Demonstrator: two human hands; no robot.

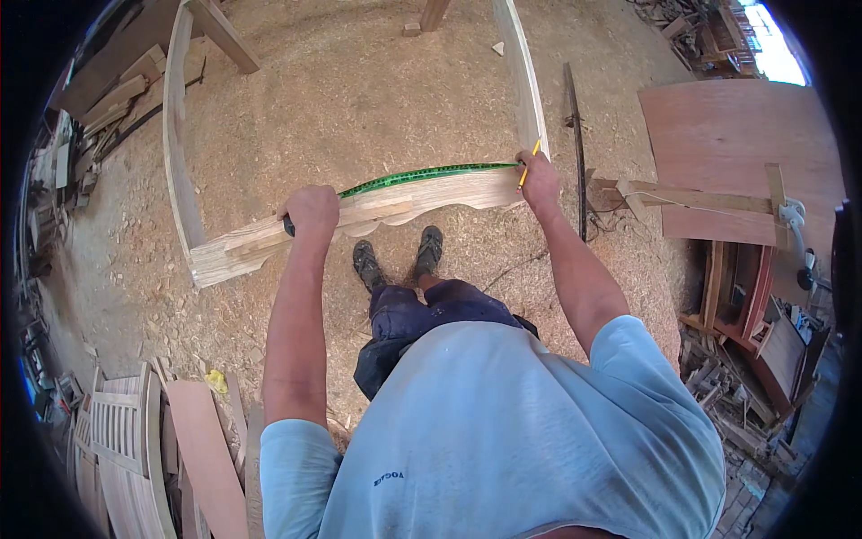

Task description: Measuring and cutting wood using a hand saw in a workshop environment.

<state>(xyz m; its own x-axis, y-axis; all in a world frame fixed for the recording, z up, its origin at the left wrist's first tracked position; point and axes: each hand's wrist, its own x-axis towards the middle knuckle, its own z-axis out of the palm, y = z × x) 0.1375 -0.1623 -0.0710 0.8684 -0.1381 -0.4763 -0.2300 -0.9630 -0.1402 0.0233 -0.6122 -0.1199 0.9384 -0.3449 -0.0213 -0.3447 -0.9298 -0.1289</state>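
Note:
A green tape measure blade (429,173) stretches, bowed slightly upward, between my two hands along a pale wooden rail with a scalloped near edge (453,192). My left hand (313,209) is closed around the dark tape case (288,225), over the rail's left half. At the rail's right end, my right hand (540,185) pinches the blade's end and also holds a yellow pencil (537,146), its lower end pointing down toward the wood. The rail joins two long side boards, the left one (175,135) and the right one (523,72), which run away from me.
Wood shavings cover the floor (359,108). A dark metal bar (576,135) lies right of the frame. Farther right are a plywood sheet (718,135) and a reddish cabinet frame (750,296). Slatted panels (117,422) and boards (205,440) lie at lower left.

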